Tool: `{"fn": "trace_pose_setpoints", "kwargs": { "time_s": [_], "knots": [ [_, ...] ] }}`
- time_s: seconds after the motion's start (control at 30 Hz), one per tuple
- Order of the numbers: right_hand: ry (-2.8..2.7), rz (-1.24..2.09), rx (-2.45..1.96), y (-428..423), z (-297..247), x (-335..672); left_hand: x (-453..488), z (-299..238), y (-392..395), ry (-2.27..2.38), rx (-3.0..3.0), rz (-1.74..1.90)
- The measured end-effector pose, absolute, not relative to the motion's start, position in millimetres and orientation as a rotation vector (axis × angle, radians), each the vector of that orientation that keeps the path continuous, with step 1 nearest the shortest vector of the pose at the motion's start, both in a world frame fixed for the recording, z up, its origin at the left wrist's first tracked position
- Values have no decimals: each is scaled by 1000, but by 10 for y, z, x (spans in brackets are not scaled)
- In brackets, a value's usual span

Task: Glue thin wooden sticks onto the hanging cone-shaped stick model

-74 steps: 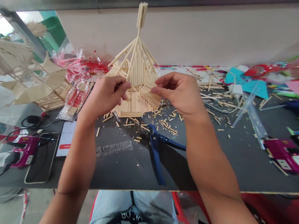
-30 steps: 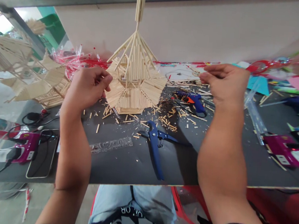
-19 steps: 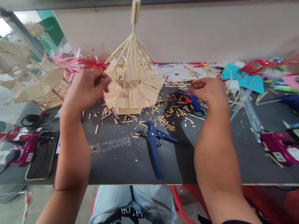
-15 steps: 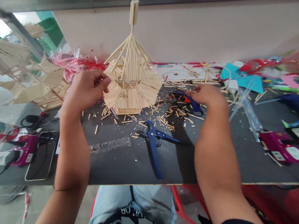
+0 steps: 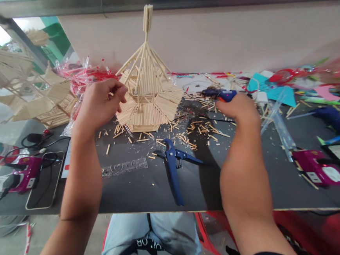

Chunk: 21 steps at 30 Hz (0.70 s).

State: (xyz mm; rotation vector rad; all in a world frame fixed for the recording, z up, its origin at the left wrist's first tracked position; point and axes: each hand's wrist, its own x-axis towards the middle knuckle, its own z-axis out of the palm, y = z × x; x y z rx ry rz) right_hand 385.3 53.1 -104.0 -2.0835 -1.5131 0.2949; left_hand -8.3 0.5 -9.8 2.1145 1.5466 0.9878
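Glue gun (image 5: 223, 94) fills right grip (image 5: 240, 106), left grip (image 5: 100, 101) unclear, above littered table (image 5: 132, 197) near wall (image 5: 229, 49).

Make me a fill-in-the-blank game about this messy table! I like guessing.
The glue gun is in the ____ hand.
The cutter has handles that are ____.
The ruler lies to the ____ of the cutter.
Of the tower and the cutter, the ____ is taller.

Missing words: right; blue; left; tower.
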Motion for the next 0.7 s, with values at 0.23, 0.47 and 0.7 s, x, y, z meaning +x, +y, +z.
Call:
{"fn": "trace_pose_setpoints", "kwargs": {
  "time_s": [0.23,0.47,0.7],
  "knots": [
    [-1490,411,-1777,474,-716,3415,15,-143,50,1503,1995,1143],
    [-1567,570,-1413,396,-664,3056,129,-228,113,1385,1911,1118],
    [-1669,723,-1702,283,-581,3082,143,-255,137,1423,1913,1114]
  ]
}}
